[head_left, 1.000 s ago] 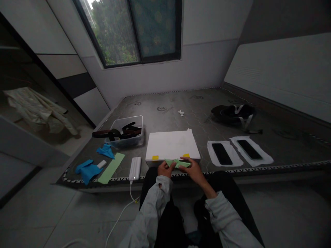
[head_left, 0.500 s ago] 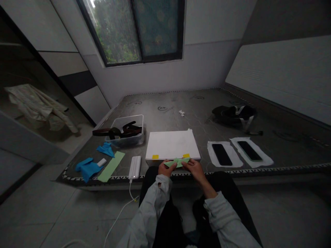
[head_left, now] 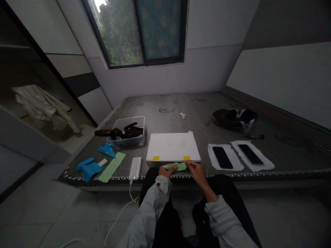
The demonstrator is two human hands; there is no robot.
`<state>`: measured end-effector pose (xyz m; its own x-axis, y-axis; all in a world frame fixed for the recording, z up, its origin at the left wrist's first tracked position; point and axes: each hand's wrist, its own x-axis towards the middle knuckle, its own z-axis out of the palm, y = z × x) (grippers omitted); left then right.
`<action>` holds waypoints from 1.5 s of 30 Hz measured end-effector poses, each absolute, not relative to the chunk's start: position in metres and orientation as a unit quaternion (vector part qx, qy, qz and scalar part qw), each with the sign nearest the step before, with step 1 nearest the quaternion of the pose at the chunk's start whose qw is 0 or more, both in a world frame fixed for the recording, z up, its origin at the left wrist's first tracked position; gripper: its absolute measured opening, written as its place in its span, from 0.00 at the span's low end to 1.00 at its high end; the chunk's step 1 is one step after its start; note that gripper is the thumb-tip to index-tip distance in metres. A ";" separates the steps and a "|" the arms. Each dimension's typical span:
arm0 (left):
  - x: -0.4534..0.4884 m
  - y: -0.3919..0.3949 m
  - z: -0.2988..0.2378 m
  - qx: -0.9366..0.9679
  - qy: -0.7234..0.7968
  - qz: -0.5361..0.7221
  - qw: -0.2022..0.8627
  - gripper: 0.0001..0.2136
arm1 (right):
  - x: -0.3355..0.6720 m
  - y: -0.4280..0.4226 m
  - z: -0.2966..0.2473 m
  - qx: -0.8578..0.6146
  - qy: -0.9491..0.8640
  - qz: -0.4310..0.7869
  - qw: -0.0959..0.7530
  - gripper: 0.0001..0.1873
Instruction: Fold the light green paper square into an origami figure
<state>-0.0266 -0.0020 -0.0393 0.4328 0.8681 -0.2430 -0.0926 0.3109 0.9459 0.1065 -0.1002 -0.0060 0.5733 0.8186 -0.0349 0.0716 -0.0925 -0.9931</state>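
Between my hands is a piece of green paper (head_left: 181, 166), folded or creased, held in front of the near edge of a white box (head_left: 172, 146). My left hand (head_left: 167, 171) pinches the paper's left part, thumb on top. At its right end, the fingers of my right hand (head_left: 196, 171) are closed on the paper's edge. Two yellow sticky tabs, a left tab (head_left: 156, 158) and a right tab (head_left: 186, 158), sit along the box's near edge. Off to the left lies a flat green paper strip (head_left: 112, 167).
A white power bank (head_left: 135, 168) with a cable lies left of the box. Beyond it are blue pieces (head_left: 90, 168) and a clear bin (head_left: 129, 140) holding belts. Two phones (head_left: 222, 157) rest on white sheets at right, a dark cap-like item (head_left: 234, 119) behind them.
My right hand has shifted slightly right and down along the green paper, which now tilts differently. The whole view has moved a little. Both hands still hold the paper.
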 end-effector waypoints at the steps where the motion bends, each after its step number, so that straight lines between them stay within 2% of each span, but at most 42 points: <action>1: -0.026 -0.002 -0.038 0.458 0.403 0.340 0.716 0.24 | 0.107 -0.101 -0.004 -0.672 -0.335 0.313 0.582 0.28; 4: -0.025 -0.003 -0.035 0.419 0.400 0.336 0.743 0.24 | 0.108 -0.102 -0.001 -0.690 -0.330 0.293 0.573 0.28; 10: -0.028 -0.003 -0.029 0.470 0.416 0.376 0.682 0.23 | 0.114 -0.104 -0.004 -0.690 -0.315 0.277 0.590 0.28; 18: -0.031 -0.006 -0.025 0.472 0.354 0.348 0.728 0.33 | 0.116 -0.105 0.001 -0.720 -0.301 0.242 0.577 0.29; 22: -0.031 -0.009 -0.021 0.523 0.352 0.391 0.670 0.30 | 0.116 -0.101 -0.007 -0.667 -0.255 0.321 0.622 0.30; 26: -0.032 -0.013 -0.016 0.611 0.322 0.404 0.600 0.24 | 0.109 -0.096 -0.016 -0.605 -0.214 0.418 0.643 0.25; 37: -0.036 -0.012 -0.016 0.676 0.272 0.365 0.579 0.17 | 0.102 -0.097 -0.013 -0.614 -0.233 0.401 0.638 0.30; 45: -0.027 -0.018 -0.025 0.633 0.294 0.346 0.628 0.19 | 0.102 -0.097 -0.014 -0.641 -0.259 0.365 0.624 0.27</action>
